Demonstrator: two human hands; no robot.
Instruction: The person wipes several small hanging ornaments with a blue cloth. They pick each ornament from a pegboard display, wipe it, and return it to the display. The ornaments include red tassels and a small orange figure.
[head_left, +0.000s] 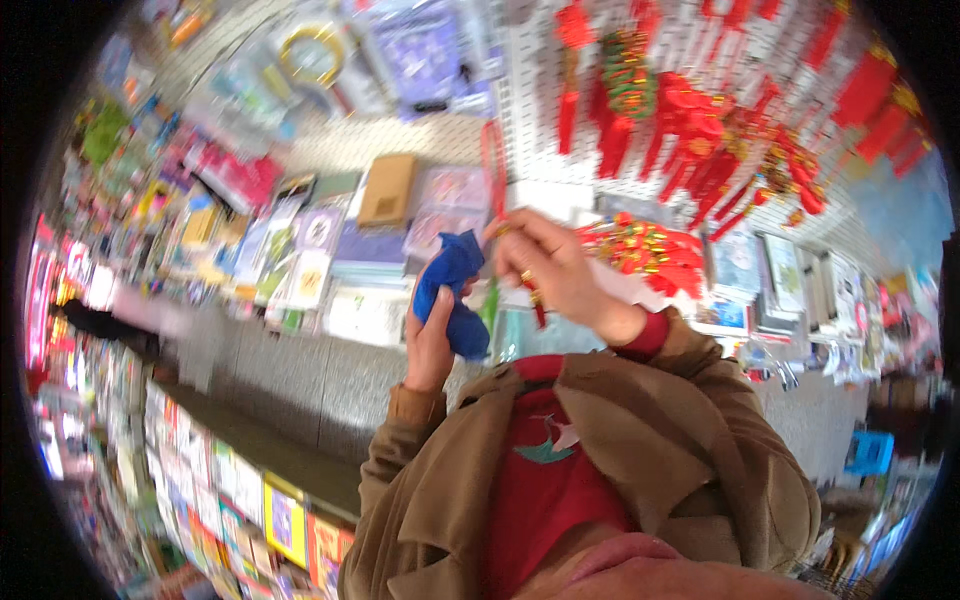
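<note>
My left hand (429, 337) is wrapped around a crumpled blue cloth (454, 289), its thumb lying across the front. Close beside it, my right hand (551, 262) pinches a small hanging ornament by its red cord (495, 165). The cord loops upward from the fingers. Below them dangles the ornament's dark red tassel (538, 309), with gold beads partly hidden by the hand. Behind my right hand lies a pile of red and gold ornaments (645, 251). A brown notebook (387, 190) rests on stacked stationery beyond the cloth.
Red hanging decorations (690, 112) cover a white pegboard (536, 142) at upper right. Packaged goods hang at upper left. Books fill a low shelf (247, 487) across the grey aisle floor (285, 375). A blurred person (112, 322) stands far left; a blue stool (870, 452) is at right.
</note>
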